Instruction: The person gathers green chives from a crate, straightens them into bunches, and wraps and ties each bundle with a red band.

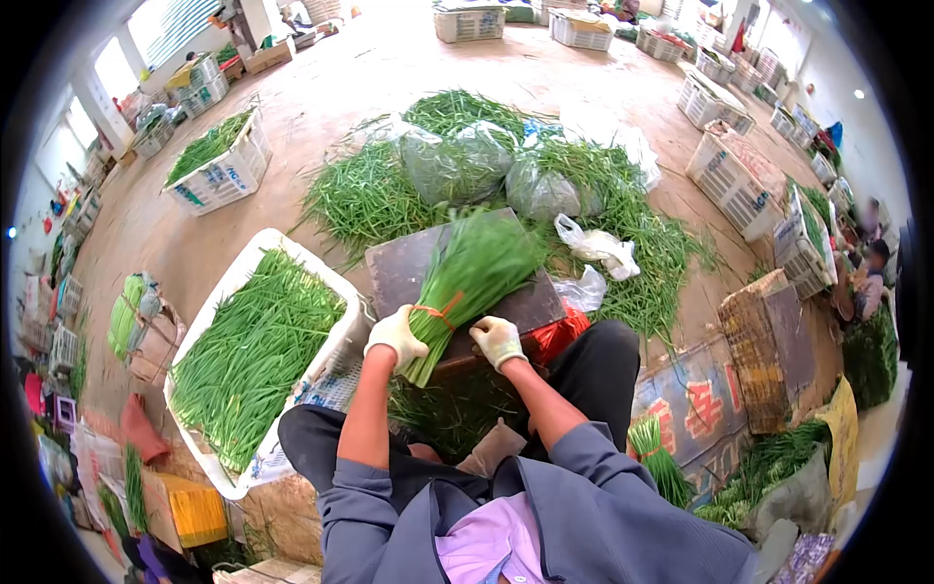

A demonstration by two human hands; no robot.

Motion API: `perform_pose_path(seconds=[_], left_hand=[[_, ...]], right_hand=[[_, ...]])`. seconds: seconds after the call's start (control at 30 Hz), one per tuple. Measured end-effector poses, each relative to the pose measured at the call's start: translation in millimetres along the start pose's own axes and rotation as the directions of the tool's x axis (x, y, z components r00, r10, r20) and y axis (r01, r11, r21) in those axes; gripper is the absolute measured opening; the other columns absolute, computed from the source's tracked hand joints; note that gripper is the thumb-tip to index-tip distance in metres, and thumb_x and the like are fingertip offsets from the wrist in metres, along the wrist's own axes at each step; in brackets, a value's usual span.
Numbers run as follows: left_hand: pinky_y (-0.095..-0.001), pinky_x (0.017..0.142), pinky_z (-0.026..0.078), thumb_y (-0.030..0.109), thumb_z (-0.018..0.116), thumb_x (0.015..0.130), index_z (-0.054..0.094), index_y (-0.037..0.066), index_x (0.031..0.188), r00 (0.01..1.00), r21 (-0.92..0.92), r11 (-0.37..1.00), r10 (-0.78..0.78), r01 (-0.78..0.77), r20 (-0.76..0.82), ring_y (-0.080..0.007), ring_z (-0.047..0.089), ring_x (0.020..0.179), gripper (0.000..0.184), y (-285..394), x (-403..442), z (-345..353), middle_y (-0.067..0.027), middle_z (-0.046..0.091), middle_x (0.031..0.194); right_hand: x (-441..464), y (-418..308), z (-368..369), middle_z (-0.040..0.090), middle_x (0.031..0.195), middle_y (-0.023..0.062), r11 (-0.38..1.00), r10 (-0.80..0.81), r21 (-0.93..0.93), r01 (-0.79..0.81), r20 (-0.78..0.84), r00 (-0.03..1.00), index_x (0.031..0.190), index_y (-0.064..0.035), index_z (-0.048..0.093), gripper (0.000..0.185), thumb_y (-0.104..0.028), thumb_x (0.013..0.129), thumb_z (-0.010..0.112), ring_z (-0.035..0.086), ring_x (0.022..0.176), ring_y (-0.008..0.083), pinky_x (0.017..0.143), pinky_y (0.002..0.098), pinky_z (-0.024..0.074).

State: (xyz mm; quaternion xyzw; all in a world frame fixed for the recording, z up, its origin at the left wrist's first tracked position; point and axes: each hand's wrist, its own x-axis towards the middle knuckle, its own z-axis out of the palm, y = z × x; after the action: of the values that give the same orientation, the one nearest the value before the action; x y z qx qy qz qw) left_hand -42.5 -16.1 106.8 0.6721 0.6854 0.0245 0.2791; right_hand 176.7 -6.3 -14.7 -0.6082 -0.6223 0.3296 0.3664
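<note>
A thick bundle of long green leaves, like garlic chives (477,263), lies slantwise above a dark low work surface (401,261). An orange band (435,313) goes around it near the cut ends; the leafy end is blurred. My left hand (396,338), in a pale glove, is closed on the bundle's left side close to the band. My right hand (498,341), gloved too, is to the right of the cut ends with its fingers curled together; whether it holds anything small is hidden. Red plastic (558,334) sits by the right knee.
On the left a white crate (358,313) is full of loose leaves. Behind the work surface lie heaps of leaves (365,195) and clear plastic bags (455,165). A banded bundle (662,465) is at the right. Crates line the room; people sit at the far right.
</note>
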Motion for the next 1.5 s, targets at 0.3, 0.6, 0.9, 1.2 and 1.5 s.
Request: perform_pose_path(seconds=[0.3, 0.6, 0.9, 1.2, 1.5], left_hand=[[-0.0480, 0.119, 0.017, 0.034, 0.082, 0.065, 0.018, -0.009, 0.148, 0.850, 0.332, 0.931, 0.046, 0.154, -0.524, -0.0411, 0.021, 0.145, 0.114, -11, -15, 139, -0.0268, 0.025, 0.154], [-0.0515, 0.118, 0.016, 0.028, 0.080, 0.065, 0.019, -0.010, 0.146, 0.827, 0.147, 0.989, 0.094, -0.013, -0.555, -0.0432, 0.021, 0.144, 0.108, -10, -31, 151, -0.0292, 0.026, 0.151], [-0.0487, 0.118, 0.019, 0.040, 0.077, 0.072, 0.027, -0.007, 0.146, 0.810, -0.057, 0.997, 0.015, -0.059, -0.586, -0.0400, 0.027, 0.142, 0.101, -6, -38, 118, -0.0264, 0.033, 0.150], [-0.0325, 0.095, 0.048, 0.017, 0.054, 0.099, 0.062, -0.005, 0.122, 0.605, -0.809, 0.390, -0.537, -0.440, -0.588, -0.0237, 0.063, 0.109, 0.032, -108, 2, 107, -0.0153, 0.068, 0.117], [-0.0352, 0.106, 0.039, 0.037, 0.046, 0.103, 0.058, -0.003, 0.129, 0.704, -0.813, 0.499, -0.459, -0.300, -0.541, -0.0293, 0.055, 0.123, 0.049, -99, 46, 174, -0.0185, 0.061, 0.129]], right_hand=[[0, -49, -11, 0.071, 0.079, 0.0142, 0.947, -0.321, -0.020, 0.321, 0.016, 0.947, 0.092, -0.0023, 0.071, 0.014, -0.015, 0.085, 0.070, 0.069, 0.069, 0.0245, 0.064, 0.0331, 0.0535], [15, -79, 46, 0.069, 0.079, 0.0178, 0.768, -0.235, -0.508, 0.390, 0.343, 0.910, 0.079, -0.0082, 0.071, 0.020, -0.026, 0.083, 0.064, 0.067, 0.075, 0.0368, 0.069, 0.0464, 0.0540], [11, -66, -10, 0.070, 0.086, 0.0198, 0.964, -0.111, -0.221, 0.148, 0.170, 0.979, 0.092, -0.0038, 0.070, 0.038, -0.040, 0.080, 0.074, 0.068, 0.084, 0.0358, 0.076, 0.0426, 0.0536], [-24, -31, -14, 0.069, 0.076, 0.0165, 0.964, 0.263, -0.190, -0.186, 0.561, 0.785, 0.092, 0.0013, 0.069, 0.037, -0.034, 0.091, 0.059, 0.067, 0.067, 0.0301, 0.071, 0.0392, 0.0533], [-29, -22, -10, 0.070, 0.075, 0.0138, 0.949, 0.235, -0.315, -0.032, 0.634, 0.737, 0.096, -0.0003, 0.070, 0.027, -0.025, 0.090, 0.061, 0.067, 0.066, 0.0255, 0.066, 0.0382, 0.0517]])
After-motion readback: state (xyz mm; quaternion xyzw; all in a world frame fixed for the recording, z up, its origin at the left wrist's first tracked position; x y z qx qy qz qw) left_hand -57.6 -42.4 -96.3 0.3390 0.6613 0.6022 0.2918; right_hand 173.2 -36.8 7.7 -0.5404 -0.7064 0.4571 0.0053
